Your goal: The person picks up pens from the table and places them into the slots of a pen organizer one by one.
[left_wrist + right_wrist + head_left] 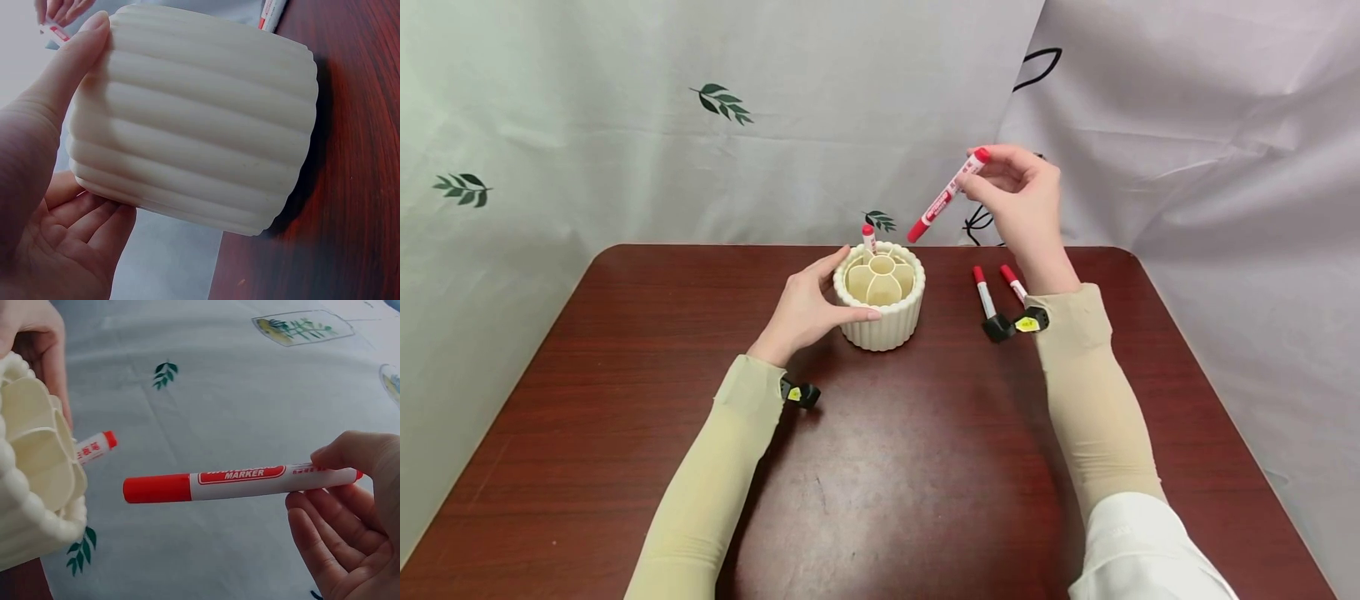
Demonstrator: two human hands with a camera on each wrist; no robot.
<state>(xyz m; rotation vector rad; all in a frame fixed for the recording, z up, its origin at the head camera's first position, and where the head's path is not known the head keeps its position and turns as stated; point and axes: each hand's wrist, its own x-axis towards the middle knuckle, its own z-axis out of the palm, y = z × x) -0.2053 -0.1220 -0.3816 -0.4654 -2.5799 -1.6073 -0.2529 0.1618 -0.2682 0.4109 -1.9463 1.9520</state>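
A cream, ribbed pen holder (883, 327) with petal-shaped compartments stands near the table's far edge. My left hand (808, 304) grips its left side, thumb along the front and fingers round the back. One red-capped marker (869, 239) stands in a rear compartment. Up and to the right of the holder, my right hand (1022, 196) pinches a red and white whiteboard marker (240, 481) near its end. That marker slants, its red cap down toward the holder but apart from it. In the left wrist view the holder's ribbed wall (194, 119) hides its inside.
Two more red-capped markers (982, 287) lie on the dark red-brown table (880, 467) right of the holder, one partly hidden by my right wrist's camera (997, 327). A pale curtain (790, 167) with leaf prints hangs behind the far edge.
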